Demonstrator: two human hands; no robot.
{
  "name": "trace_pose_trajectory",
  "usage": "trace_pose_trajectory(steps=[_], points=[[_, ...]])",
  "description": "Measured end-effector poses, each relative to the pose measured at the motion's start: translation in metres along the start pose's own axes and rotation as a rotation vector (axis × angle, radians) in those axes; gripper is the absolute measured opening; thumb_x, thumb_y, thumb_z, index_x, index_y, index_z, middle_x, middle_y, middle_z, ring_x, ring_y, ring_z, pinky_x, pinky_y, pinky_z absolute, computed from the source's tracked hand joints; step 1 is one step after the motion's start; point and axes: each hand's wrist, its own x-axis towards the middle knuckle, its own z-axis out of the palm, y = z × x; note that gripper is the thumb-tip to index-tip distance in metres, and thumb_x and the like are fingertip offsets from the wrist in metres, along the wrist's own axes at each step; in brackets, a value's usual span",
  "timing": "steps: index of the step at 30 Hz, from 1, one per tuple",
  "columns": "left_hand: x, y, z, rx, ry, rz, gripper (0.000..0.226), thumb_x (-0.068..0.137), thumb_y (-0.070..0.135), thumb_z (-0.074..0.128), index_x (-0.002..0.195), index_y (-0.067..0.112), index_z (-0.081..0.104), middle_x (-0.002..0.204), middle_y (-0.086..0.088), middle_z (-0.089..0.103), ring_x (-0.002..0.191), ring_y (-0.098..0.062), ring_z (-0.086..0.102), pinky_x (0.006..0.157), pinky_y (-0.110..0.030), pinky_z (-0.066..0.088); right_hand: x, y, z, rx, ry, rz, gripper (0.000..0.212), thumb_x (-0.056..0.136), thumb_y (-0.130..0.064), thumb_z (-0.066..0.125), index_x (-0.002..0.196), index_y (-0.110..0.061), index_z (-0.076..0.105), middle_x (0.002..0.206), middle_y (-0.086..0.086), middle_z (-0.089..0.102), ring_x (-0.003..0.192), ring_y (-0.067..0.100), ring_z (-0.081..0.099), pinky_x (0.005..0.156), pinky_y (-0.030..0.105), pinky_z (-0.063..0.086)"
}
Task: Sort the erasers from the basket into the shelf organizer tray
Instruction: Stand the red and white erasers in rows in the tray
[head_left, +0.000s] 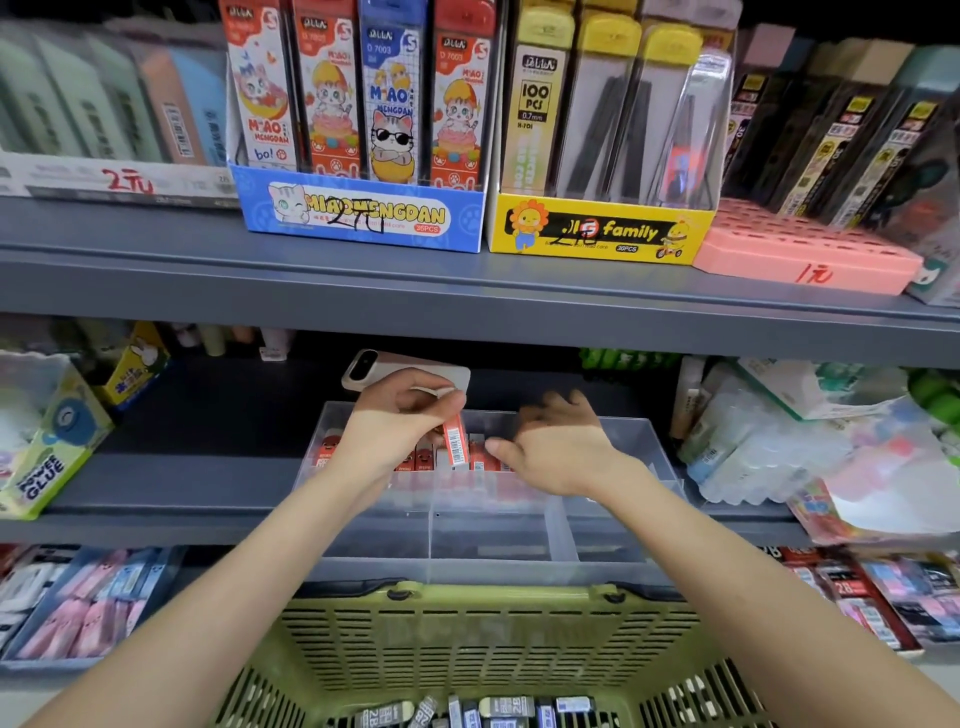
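The green plastic basket (467, 639) sits closest to me, with grey wrapped erasers (498, 709) inside. Above is the clear plastic shelf tray (628, 436). My left hand (400, 415) pinches a small red eraser (457, 444) over the tray's red row. My right hand (561, 447) lies loose just beside it, holding nothing. Next I must push it straight down.
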Motion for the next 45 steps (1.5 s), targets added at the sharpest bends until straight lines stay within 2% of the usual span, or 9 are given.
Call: trace_pose_trajectory(steps=[4, 7, 9, 13, 16, 19, 32, 37, 45], points=[[-0.001, 0.001, 0.002, 0.003, -0.016, -0.039, 0.011, 0.081, 0.008, 0.073, 0.082, 0.008, 0.062, 0.066, 0.000, 0.070, 0.051, -0.014, 0.055, 0.051, -0.018, 0.047, -0.010, -0.010, 0.005, 0.047, 0.201, 0.065, 0.056, 0.098, -0.050, 0.022, 0.103, -0.019, 0.068, 0.108, 0.005, 0.063, 0.107, 0.027, 0.045, 0.094, 0.039, 0.026], [-0.002, 0.002, 0.003, 0.001, -0.012, -0.054, 0.015, 0.079, 0.008, 0.074, 0.077, 0.008, 0.059, 0.065, -0.004, 0.068, 0.055, -0.020, 0.048, 0.048, -0.019, 0.042, -0.025, -0.019, 0.006, 0.703, 0.317, 0.075, 0.052, 0.094, -0.052, 0.038, 0.057, -0.022, 0.059, 0.064, -0.004, 0.058, 0.075, 0.015, 0.050, 0.078, 0.033, 0.037], [-0.003, 0.002, 0.007, 0.000, 0.002, -0.062, 0.016, 0.077, 0.007, 0.075, 0.074, 0.008, 0.060, 0.063, -0.002, 0.068, 0.055, -0.019, 0.048, 0.047, -0.019, 0.042, -0.033, -0.028, 0.002, 1.066, 0.242, -0.006, 0.033, 0.089, -0.043, 0.057, 0.063, -0.023, 0.063, 0.062, -0.002, 0.064, 0.063, 0.010, 0.053, 0.067, 0.031, 0.044], [-0.007, 0.008, 0.012, 0.080, -0.047, 0.010, 0.005, 0.083, 0.011, 0.070, 0.083, 0.013, 0.065, 0.077, 0.006, 0.071, 0.069, -0.007, 0.064, 0.063, -0.013, 0.048, -0.037, -0.025, -0.008, 1.248, 0.246, 0.095, 0.009, 0.077, -0.021, 0.074, 0.069, -0.022, 0.070, 0.068, 0.000, 0.071, 0.067, 0.011, 0.064, 0.070, 0.032, 0.051], [-0.015, 0.012, 0.002, 0.572, -0.111, 0.154, 0.022, 0.090, 0.030, 0.062, 0.109, 0.021, 0.062, 0.100, 0.008, 0.067, 0.094, -0.007, 0.060, 0.084, -0.020, 0.046, -0.034, -0.001, -0.017, 1.010, 0.259, 0.327, 0.020, 0.073, -0.032, 0.072, 0.064, -0.015, 0.071, 0.062, 0.001, 0.066, 0.065, 0.018, 0.059, 0.060, 0.030, 0.044], [-0.038, 0.007, -0.015, 1.005, -0.045, 0.364, 0.038, 0.090, 0.043, 0.058, 0.121, 0.022, 0.060, 0.103, 0.003, 0.066, 0.100, -0.020, 0.055, 0.081, -0.029, 0.038, -0.029, 0.006, -0.022, 0.673, 0.112, 0.473, 0.037, 0.075, -0.047, 0.066, 0.060, -0.014, 0.057, 0.062, 0.001, 0.056, 0.066, 0.023, 0.056, 0.052, 0.024, 0.034], [-0.072, -0.001, -0.047, 1.097, -0.103, 0.464, 0.053, 0.087, 0.052, 0.034, 0.117, 0.020, 0.064, 0.112, 0.003, 0.064, 0.109, -0.021, 0.055, 0.093, -0.038, 0.039, -0.008, -0.028, -0.003, 0.350, 0.116, 0.515, 0.033, 0.077, -0.044, 0.061, 0.098, -0.019, 0.063, 0.090, 0.001, 0.066, 0.091, 0.024, 0.063, 0.072, 0.028, 0.036], [-0.073, 0.001, -0.045, 1.083, -0.090, 0.490, 0.053, 0.088, 0.050, 0.034, 0.113, 0.016, 0.066, 0.109, -0.001, 0.066, 0.105, -0.025, 0.057, 0.091, -0.040, 0.041, -0.019, -0.024, 0.002, 0.349, 0.060, 0.427, 0.044, 0.090, -0.052, 0.038, 0.086, -0.022, 0.069, 0.099, 0.002, 0.068, 0.105, 0.029, 0.056, 0.089, 0.041, 0.030], [-0.121, 0.000, -0.054, 0.846, 0.088, 0.606, 0.033, 0.090, 0.031, 0.047, 0.093, 0.007, 0.070, 0.094, 0.000, 0.068, 0.094, -0.017, 0.056, 0.087, -0.022, 0.035, -0.113, -0.054, 0.026, 0.464, 0.839, 0.098, 0.020, 0.085, -0.036, 0.059, 0.079, -0.023, 0.073, 0.083, -0.005, 0.067, 0.080, 0.021, 0.056, 0.071, 0.032, 0.024]])
